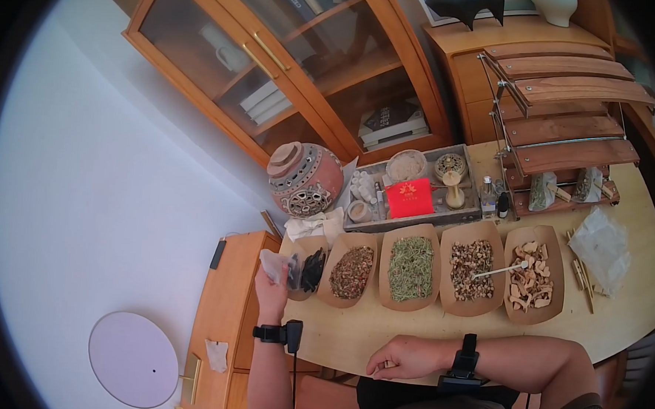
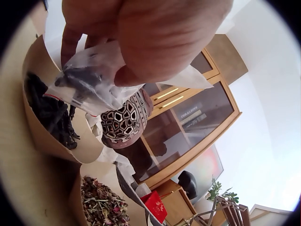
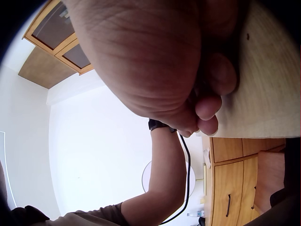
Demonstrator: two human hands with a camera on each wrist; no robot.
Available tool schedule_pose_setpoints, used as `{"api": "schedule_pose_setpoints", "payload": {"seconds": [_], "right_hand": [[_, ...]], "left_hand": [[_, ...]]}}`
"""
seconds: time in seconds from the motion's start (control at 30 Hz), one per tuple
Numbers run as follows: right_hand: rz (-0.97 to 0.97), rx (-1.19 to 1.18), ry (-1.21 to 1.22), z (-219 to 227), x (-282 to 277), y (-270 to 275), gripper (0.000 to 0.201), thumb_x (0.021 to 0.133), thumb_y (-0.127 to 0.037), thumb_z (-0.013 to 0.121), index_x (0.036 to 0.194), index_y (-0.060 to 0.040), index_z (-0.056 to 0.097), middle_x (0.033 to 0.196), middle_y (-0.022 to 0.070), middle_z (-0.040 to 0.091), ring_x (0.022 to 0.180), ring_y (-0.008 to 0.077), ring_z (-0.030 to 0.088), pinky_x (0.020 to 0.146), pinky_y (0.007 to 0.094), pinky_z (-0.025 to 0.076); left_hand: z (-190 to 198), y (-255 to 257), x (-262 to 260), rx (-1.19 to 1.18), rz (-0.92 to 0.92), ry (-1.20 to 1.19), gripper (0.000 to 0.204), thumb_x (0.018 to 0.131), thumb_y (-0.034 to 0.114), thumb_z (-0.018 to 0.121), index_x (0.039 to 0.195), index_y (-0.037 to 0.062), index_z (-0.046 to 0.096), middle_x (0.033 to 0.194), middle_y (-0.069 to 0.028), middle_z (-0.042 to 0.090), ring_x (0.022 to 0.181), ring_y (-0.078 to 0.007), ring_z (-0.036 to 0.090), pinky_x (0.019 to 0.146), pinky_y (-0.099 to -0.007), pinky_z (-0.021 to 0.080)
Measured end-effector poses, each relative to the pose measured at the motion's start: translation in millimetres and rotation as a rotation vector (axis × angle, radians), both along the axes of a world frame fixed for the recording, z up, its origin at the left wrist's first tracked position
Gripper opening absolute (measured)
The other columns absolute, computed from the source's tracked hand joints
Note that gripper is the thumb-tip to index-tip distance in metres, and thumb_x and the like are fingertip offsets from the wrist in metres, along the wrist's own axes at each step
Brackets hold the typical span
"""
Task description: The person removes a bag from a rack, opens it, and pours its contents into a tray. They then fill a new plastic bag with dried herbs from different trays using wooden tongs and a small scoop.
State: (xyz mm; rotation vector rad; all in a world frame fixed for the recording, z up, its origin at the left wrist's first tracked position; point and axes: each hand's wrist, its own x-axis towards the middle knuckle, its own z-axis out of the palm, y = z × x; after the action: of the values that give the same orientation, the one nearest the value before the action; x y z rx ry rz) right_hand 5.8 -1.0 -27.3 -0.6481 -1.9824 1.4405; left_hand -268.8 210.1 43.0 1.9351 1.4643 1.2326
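Observation:
My left hand [image 1: 270, 294] grips a clear plastic bag [image 2: 101, 75] with dark pieces inside, its red-edged mouth tipped over the leftmost paper tray [image 2: 87, 141]. Dark sticks [image 2: 49, 113] lie in that tray. Beside it stands a tray of mixed dried flakes [image 1: 351, 272]. Near the front edge of the table, my right hand [image 1: 405, 357] rests with its fingers loosely curled; in the right wrist view no object shows in the hand [image 3: 141, 56].
More paper trays hold green herb [image 1: 411, 268], brown pieces with a white spoon [image 1: 498, 270], and pale chips [image 1: 532, 282]. Behind are a patterned pot [image 1: 305, 180], a grey box [image 1: 446, 211] and a wooden rack [image 1: 568, 136]. A plastic bag [image 1: 601, 248] lies right.

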Motion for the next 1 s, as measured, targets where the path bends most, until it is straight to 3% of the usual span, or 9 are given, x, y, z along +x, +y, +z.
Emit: {"api": "schedule_pose_setpoints", "payload": {"seconds": [0.3,0.6,0.83,1.0], "right_hand": [[0.008,-0.006,-0.017,2.9,1.4,0.2,0.025,0.1,-0.025,0.069,0.115,-0.0054,0.073,0.092,0.0119,0.074,0.084,0.0265,0.07,0.078,0.0376,0.055],[0.012,-0.03,-0.002,0.7,0.1,0.2,0.024,0.1,-0.024,0.069,0.115,-0.0053,0.073,0.091,0.0119,0.074,0.083,0.0261,0.07,0.077,0.0372,0.055],[0.013,-0.017,0.003,0.3,0.3,0.2,0.024,0.1,-0.024,0.069,0.115,-0.0056,0.073,0.091,0.0119,0.073,0.083,0.0264,0.07,0.077,0.0378,0.055],[0.009,-0.026,0.008,0.0,-0.1,-0.1,0.023,0.1,-0.024,0.069,0.114,-0.0057,0.073,0.091,0.012,0.074,0.083,0.0265,0.07,0.077,0.0379,0.055]], "left_hand": [[-4.9,2.5,-6.7,-0.036,-0.017,-0.044,0.028,0.091,0.015,0.084,0.109,-0.0016,0.07,0.098,-0.008,0.076,0.088,-0.0156,0.07,0.083,-0.0307,0.055],[-0.9,2.6,-0.3,0.043,0.015,-0.191,0.01,0.096,0.009,0.076,0.102,0.0011,0.073,0.094,-0.0028,0.074,0.087,-0.0103,0.066,0.082,-0.0287,0.054],[-0.5,2.7,-4.2,0.022,-0.011,-0.195,0.014,0.093,0.011,0.08,0.1,0.0014,0.073,0.095,-0.0035,0.074,0.086,-0.0114,0.067,0.081,-0.029,0.054],[-2.9,5.6,-3.3,0.044,0.086,-0.216,0.018,0.094,0.013,0.08,0.101,-0.0003,0.072,0.095,-0.0062,0.075,0.083,-0.0127,0.068,0.078,-0.0293,0.054]]}}
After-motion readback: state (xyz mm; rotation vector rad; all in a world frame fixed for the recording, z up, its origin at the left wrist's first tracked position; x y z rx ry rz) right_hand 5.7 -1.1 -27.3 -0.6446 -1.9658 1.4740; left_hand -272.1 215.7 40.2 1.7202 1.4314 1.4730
